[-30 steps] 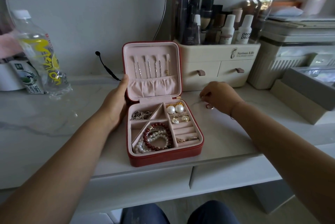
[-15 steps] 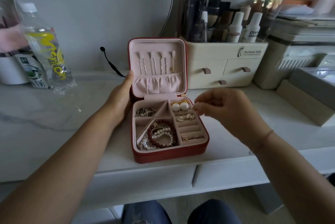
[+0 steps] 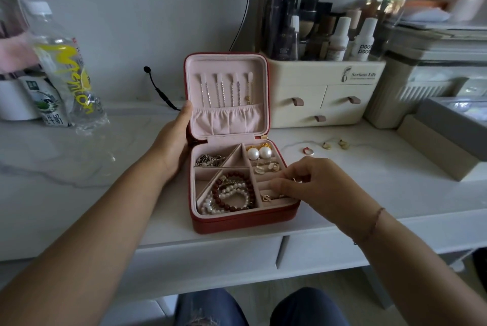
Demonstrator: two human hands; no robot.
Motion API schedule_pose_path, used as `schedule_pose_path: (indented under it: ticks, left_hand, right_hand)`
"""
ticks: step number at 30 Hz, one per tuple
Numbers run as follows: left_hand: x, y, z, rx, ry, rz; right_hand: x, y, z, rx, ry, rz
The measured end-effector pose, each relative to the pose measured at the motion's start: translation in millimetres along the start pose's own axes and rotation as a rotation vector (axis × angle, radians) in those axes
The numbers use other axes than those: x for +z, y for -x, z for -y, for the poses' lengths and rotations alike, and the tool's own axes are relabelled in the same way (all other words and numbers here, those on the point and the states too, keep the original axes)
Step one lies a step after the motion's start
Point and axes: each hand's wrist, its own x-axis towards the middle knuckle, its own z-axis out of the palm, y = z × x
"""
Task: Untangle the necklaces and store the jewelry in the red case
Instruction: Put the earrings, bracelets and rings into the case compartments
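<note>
The red case (image 3: 237,220) sits open near the front edge of the white table (image 3: 79,167), with bare table on both sides. The right hand (image 3: 316,186) curls over its front right slots, pinching what looks like a tiny gold piece (image 3: 295,180), and the left hand (image 3: 171,146) holds the case's left side. Farther back, a ring (image 3: 308,150) and two gold earrings (image 3: 326,145) lie right of the case. A moment ago the right hand was farther back by the pearl earrings (image 3: 259,153), and now it is nearer the front.
</note>
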Motion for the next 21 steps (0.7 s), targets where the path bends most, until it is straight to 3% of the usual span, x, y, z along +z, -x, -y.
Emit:
schedule_pose_path:
  ticks: [11,21]
  left_hand:
    - [-0.3,0.0,0.1,0.000,0.012,0.010]
    - [1.8,2.6,-0.6,0.024,-0.003,0.012]
  right_hand:
    - [-3.1,-1.9,6.8,0.091,-0.165,0.139]
    - [3.9,-4.7,-3.7,0.047,-0.140,0.038]
